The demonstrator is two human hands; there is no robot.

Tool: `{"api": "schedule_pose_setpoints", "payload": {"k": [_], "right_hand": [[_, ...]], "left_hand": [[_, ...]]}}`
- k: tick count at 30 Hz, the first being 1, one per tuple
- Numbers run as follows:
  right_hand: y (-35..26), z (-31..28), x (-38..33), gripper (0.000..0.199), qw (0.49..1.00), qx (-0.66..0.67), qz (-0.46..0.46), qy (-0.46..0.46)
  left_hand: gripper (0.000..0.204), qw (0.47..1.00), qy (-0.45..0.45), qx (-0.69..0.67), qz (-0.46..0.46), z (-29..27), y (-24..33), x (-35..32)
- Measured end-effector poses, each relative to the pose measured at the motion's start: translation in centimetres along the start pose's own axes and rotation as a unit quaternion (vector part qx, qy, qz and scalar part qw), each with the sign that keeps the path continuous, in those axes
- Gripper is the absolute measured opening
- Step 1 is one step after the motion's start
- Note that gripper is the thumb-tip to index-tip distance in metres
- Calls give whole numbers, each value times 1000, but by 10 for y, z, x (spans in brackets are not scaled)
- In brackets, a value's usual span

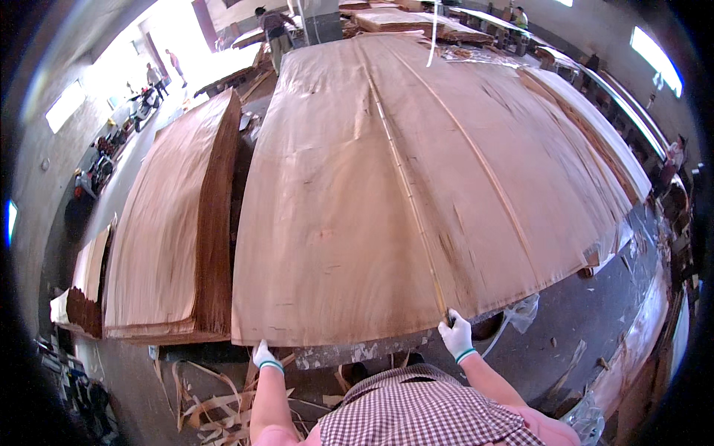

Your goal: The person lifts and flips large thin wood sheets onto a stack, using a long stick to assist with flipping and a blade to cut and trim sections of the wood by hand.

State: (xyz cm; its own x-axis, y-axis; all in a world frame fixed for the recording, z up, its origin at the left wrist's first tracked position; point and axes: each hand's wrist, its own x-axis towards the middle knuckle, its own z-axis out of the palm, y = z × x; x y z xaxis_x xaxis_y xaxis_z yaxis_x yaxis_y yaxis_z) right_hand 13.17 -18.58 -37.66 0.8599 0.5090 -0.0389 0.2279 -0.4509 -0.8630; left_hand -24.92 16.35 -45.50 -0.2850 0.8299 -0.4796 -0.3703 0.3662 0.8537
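Observation:
A wide sheet of pale brown wood veneer [320,201] lies spread on the table before me. My left hand [264,354], in a white glove with a green cuff band, grips the sheet's near edge by its left corner; its fingertips are partly hidden. In a matching glove, my right hand [456,336] is closed round the near end of a long thin bamboo stick [405,186]. The stick runs away from me across the veneer, lying along it. Further right, a narrow raised strip or fold [487,167] also runs lengthwise over the sheet.
Left of the table stands a thick stack of veneer [163,215], with a smaller stack [88,279] beyond it. Torn veneer scraps [212,409] litter the floor near my left arm. Clear plastic [523,312] hangs by the near edge. A person [276,33] is at the far end.

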Motion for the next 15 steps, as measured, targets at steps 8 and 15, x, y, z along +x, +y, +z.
{"api": "schedule_pose_setpoints", "payload": {"k": [8,15], "right_hand": [[42,-49,-20,25,974,128,65,177],[59,-6,-238,35,843,13,406,353]], "left_hand": [[33,934,-109,251,229,104,33,2],[33,681,-614,344,201,275,5,-120]]}}
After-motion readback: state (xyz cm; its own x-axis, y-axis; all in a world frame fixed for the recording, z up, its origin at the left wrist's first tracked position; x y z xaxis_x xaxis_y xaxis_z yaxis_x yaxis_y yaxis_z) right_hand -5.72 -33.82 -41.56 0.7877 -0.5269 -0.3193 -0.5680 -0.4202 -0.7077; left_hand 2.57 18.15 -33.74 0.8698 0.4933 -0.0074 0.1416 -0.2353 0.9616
